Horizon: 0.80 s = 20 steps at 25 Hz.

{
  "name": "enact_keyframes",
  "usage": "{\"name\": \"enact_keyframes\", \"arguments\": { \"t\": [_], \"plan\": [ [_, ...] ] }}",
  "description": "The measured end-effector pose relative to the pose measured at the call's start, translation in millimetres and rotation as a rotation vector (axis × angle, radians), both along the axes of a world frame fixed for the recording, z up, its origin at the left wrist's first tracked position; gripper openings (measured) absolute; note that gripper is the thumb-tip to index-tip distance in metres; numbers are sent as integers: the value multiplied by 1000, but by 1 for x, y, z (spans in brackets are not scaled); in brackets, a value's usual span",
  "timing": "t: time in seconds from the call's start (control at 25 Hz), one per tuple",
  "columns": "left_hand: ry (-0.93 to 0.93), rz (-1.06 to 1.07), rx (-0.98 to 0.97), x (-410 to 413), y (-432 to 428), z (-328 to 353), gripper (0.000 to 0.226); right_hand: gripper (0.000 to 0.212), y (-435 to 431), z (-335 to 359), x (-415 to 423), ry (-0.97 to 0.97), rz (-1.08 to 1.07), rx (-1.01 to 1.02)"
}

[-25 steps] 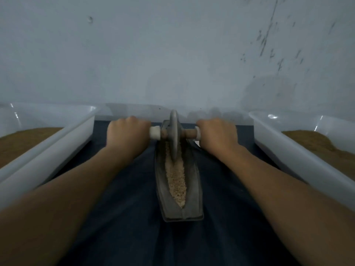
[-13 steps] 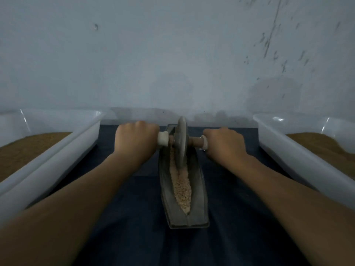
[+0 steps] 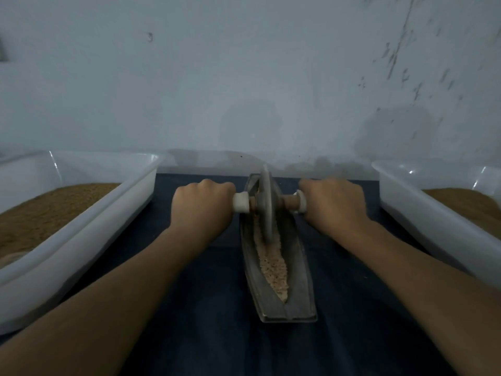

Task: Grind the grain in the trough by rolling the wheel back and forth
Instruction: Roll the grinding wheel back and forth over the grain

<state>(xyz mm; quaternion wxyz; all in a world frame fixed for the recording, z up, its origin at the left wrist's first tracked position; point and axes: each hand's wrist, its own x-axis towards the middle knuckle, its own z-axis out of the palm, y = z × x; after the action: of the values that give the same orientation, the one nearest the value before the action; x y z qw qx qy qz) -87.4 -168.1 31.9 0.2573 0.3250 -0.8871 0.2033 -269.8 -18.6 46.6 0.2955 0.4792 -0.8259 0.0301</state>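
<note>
A narrow grey metal trough (image 3: 299, 270) lies lengthwise on a dark blue cloth, with pale crushed grain (image 3: 273, 270) along its groove. A grey metal wheel (image 3: 265, 204) stands upright in the far half of the trough, on a wooden axle with white end collars. My left hand (image 3: 202, 206) grips the axle's left handle. My right hand (image 3: 333, 203) grips the right handle. Both fists hide the handle ends. The grain under the wheel is hidden.
A white plastic tub (image 3: 89, 226) holding brown grain stands to the left of the cloth. A second white tub (image 3: 423, 213) with brown grain stands to the right. A pale wall rises just beyond the trough's far end. Dark cloth (image 3: 211, 308) lies between the tubs.
The wheel has rolled toward me from the trough's far end, both hands coming with it on the handles. The camera view has shifted slightly.
</note>
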Motion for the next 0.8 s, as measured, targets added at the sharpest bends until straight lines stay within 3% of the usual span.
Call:
{"name": "enact_keyframes", "arguments": {
  "t": [0.08,0.16,0.28,0.36,0.44,0.6,0.68,0.8],
  "plan": [
    [-5,48,103,-14,-10,5,11,11,-18,14,-4,-46,-6,47],
    [-23,20,121,-5,-8,5,15,12,-9,17,-4,-15,35,88],
    [-6,-156,-126,27,9,-2,42,41,40,-4,11,119,136,-26],
    [47,-199,-172,38,14,-2,50,50,54,-10,14,144,166,-96],
    [26,-115,-120,26,9,-6,47,46,40,-12,9,123,95,-50],
    [16,26,53,-19,-14,8,11,6,-19,8,-6,-22,-7,8],
    [19,29,99,-19,-15,6,10,8,-22,14,-5,-21,0,52],
    [29,-104,-96,13,6,-5,33,32,22,-4,4,45,90,-19]
  ]
}}
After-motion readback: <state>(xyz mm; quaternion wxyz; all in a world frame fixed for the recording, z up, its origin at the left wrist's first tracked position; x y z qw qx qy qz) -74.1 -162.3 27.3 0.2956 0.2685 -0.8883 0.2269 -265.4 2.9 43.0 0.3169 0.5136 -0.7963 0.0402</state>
